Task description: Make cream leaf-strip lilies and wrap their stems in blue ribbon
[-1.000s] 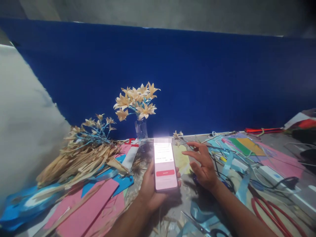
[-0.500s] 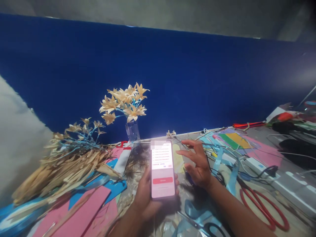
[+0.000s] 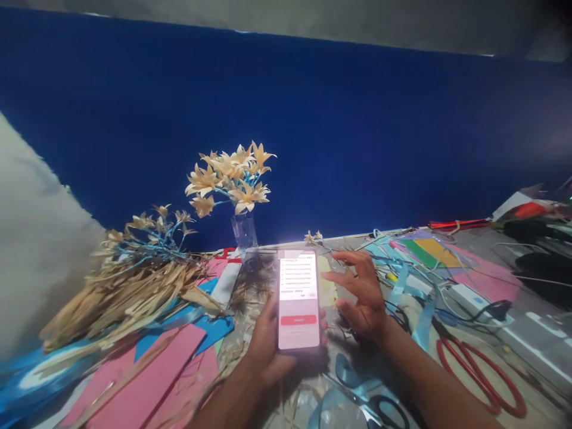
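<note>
A smartphone [image 3: 298,307] with a lit white and pink screen stands upright in my left hand [image 3: 264,345], whose fingers wrap round its back and right edge. To its right my right hand [image 3: 364,301] hovers with fingers apart and slightly bent, holding nothing and not touching the screen. Behind the phone a clear vase [image 3: 245,232] holds cream flowers [image 3: 232,176] on blue stems. Below my right hand lie a light-blue ribbon [image 3: 346,372] and black-handled scissors [image 3: 386,411].
Dried husks [image 3: 120,295] and pink sheets [image 3: 165,375] cover the left side. Red-handled scissors [image 3: 482,375], power strips [image 3: 473,304], cables and coloured paper [image 3: 431,253] lie on the right. A blue wall [image 3: 357,131] rises behind.
The whole view has shifted slightly, so things appear a little higher and further right. My left hand still holds the phone, and my right hand keeps its pose beside it.
</note>
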Motion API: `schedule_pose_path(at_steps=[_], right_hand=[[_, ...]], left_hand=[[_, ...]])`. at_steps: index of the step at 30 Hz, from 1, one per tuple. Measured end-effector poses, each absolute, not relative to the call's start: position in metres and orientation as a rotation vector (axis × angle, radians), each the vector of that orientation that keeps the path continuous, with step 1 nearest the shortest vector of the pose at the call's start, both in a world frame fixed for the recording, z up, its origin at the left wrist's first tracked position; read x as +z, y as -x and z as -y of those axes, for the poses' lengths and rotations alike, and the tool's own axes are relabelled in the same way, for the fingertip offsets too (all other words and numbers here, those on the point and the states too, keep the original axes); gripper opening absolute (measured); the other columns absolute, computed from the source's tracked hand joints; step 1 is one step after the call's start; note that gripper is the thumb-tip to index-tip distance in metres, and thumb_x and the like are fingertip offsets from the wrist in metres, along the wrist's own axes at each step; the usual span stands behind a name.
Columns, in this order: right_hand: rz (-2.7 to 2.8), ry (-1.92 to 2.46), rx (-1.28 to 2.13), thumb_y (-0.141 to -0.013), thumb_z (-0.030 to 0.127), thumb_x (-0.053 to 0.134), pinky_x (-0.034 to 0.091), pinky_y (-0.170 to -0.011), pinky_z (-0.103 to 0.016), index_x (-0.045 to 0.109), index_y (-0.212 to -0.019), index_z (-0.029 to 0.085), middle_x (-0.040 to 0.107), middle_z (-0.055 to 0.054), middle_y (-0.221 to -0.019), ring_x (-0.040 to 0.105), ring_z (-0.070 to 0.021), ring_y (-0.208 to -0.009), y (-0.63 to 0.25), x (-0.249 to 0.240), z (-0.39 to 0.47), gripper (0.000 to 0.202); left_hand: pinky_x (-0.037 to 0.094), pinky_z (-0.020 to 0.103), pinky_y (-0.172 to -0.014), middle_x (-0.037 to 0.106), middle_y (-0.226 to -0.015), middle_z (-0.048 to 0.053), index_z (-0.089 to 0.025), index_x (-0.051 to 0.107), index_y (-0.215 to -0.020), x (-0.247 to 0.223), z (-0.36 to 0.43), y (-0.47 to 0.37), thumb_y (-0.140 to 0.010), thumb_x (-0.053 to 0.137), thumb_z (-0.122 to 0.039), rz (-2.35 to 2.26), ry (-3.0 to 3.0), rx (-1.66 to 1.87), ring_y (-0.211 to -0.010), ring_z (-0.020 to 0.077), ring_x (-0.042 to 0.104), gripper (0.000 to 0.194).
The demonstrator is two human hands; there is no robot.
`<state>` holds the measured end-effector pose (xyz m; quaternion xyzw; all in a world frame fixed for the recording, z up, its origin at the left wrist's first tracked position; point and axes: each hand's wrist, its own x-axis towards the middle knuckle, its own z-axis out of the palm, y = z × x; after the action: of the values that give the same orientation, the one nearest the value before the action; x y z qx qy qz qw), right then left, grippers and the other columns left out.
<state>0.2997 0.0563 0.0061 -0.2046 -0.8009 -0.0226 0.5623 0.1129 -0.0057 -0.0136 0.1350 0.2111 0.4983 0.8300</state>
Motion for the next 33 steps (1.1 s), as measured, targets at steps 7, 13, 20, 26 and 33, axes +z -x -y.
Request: schedule_pose_path(at_steps=[7, 13, 20, 26, 33], right_hand=[[1.888, 0.481, -0.046, -0.098, 0.052, 0.045, 0.043, -0.090, -0.051, 0.073, -0.111, 0.025, 0.055, -0.011, -0.126, 0.051, -0.0311, -0.112, -0.2998, 0.0041, -0.0575, 0.041], [1.894, 0.501, -0.038, -0.098, 0.054, 0.044, 0.044, -0.091, -0.052, 0.073, -0.113, 0.027, 0.056, -0.010, -0.127, 0.051, -0.0312, -0.112, -0.3005, 0.0041, -0.0565, 0.042], [1.895, 0.493, -0.035, -0.098, 0.053, 0.044, 0.044, -0.091, -0.052, 0.074, -0.111, 0.027, 0.056, -0.010, -0.125, 0.052, -0.0310, -0.111, -0.3003, 0.0057, -0.0559, 0.042], [1.890, 0.491, -0.041, -0.098, 0.052, 0.045, 0.043, -0.092, -0.052, 0.072, -0.113, 0.026, 0.055, -0.011, -0.126, 0.052, -0.0311, -0.111, -0.3003, 0.0052, -0.0571, 0.041], [1.882, 0.493, -0.056, -0.099, 0.052, 0.044, 0.043, -0.091, -0.052, 0.071, -0.113, 0.025, 0.055, -0.011, -0.127, 0.052, -0.0310, -0.112, -0.3005, 0.0041, -0.0583, 0.041]], left_hand=[[0.053, 0.042, -0.073, 0.073, -0.093, 0.021, -0.007, 0.068, -0.113, -0.0147, 0.0060, -0.1121, -0.092, 0.047, -0.061, -0.449, -0.287, 1.064, -0.080, 0.0298, 0.071, 0.062], [0.053, 0.042, -0.073, 0.073, -0.095, 0.022, -0.006, 0.068, -0.114, -0.0173, 0.0039, -0.1114, -0.093, 0.046, -0.062, -0.421, -0.287, 1.048, -0.078, 0.0297, 0.070, 0.064], [0.052, 0.043, -0.074, 0.073, -0.093, 0.022, -0.004, 0.067, -0.114, -0.0197, 0.0028, -0.1111, -0.092, 0.048, -0.061, -0.415, -0.261, 1.047, -0.078, 0.0295, 0.070, 0.064], [0.053, 0.042, -0.073, 0.073, -0.091, 0.021, -0.006, 0.069, -0.109, -0.0169, 0.0049, -0.1126, -0.091, 0.048, -0.063, -0.445, -0.260, 1.055, -0.078, 0.0296, 0.070, 0.063], [0.053, 0.041, -0.071, 0.074, -0.089, 0.023, -0.001, 0.070, -0.104, -0.0152, 0.0063, -0.1139, -0.091, 0.051, -0.059, -0.427, -0.214, 1.042, -0.075, 0.0295, 0.070, 0.062]])
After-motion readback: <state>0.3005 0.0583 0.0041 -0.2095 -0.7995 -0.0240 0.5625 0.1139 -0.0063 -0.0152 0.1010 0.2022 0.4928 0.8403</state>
